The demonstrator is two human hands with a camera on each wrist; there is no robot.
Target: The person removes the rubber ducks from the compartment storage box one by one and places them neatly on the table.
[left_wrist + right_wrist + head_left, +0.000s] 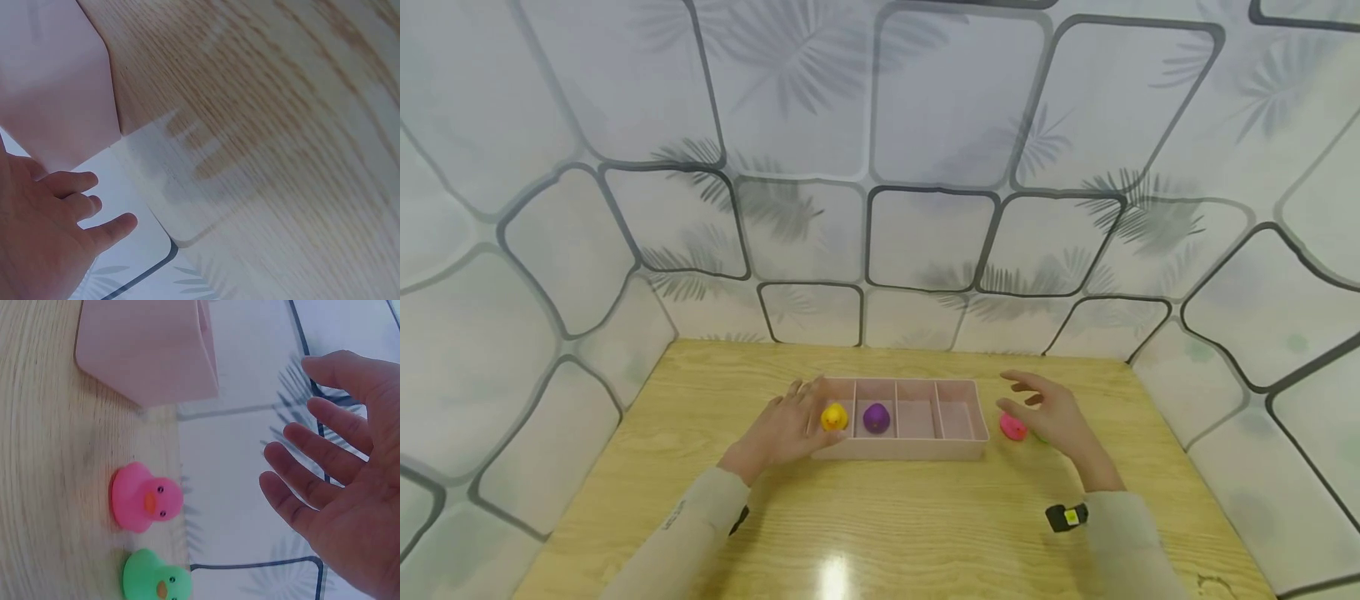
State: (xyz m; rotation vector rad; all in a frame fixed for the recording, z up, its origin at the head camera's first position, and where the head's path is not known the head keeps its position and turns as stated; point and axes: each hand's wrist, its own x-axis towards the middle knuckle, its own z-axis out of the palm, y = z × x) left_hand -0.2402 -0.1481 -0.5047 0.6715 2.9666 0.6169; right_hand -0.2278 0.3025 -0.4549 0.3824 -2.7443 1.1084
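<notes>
A pink box (898,450) with several compartments in a row sits on the table. In its leftmost compartment is a yellow duck (834,417); the one beside it holds a purple duck (876,418). My left hand (781,428) lies at the box's left end, fingers loosely spread, its thumb reaching along the front rim by the yellow duck. To the right of the box, my right hand (1062,418) hovers with parted, relaxed fingers and nothing in them. Below it stand a pink rubber duck (142,499) and a green rubber duck (150,578), the green one mostly hidden in the head view.
The wooden table (880,508) carries the box near its middle. Patterned wall covering (932,242) closes off the back and both sides. Black wrist devices, one of them a camera (1066,517), hang below the sleeves.
</notes>
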